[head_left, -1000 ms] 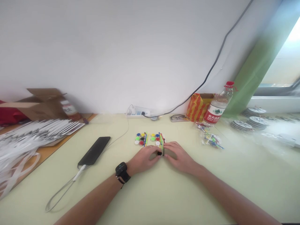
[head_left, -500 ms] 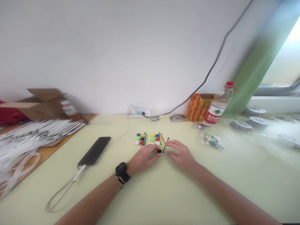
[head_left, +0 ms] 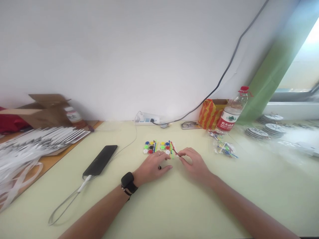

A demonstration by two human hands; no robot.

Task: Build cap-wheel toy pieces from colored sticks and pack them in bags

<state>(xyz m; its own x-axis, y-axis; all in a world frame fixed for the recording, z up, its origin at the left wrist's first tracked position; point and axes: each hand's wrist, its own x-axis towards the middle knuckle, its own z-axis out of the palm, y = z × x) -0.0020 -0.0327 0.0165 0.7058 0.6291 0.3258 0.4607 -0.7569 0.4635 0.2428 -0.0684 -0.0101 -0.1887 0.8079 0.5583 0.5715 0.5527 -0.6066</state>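
My right hand [head_left: 193, 163] pinches a black plastic arrow [head_left: 177, 154] by one end, beside a red arrow [head_left: 173, 146] and a white one at the right of the coloured pieces. My left hand [head_left: 152, 166] hovers at the near edge of these pieces, index finger and thumb apart. A small black round piece [head_left: 159, 167] shows under its curled fingers. In front of the hands lie two groups of round plastic discs: the left group [head_left: 149, 147] and the right group [head_left: 165, 147]. Thin coloured arrows [head_left: 154, 146] stand alongside the left group, partly hidden by my left hand.
Clear bags of coloured parts [head_left: 226, 148] lie at right, near a large water bottle [head_left: 227, 119] and a striped bag [head_left: 208, 114]. Stacked round boards [head_left: 256, 133] are farther right. A phone [head_left: 101, 160] with a cable lies left, and a power strip [head_left: 147, 120] is by the wall.
The black round piece has shifted from my left fingertips back under the curled fingers. My right fingers have closed on the black arrow, which now lies at a different angle, beside the red one.
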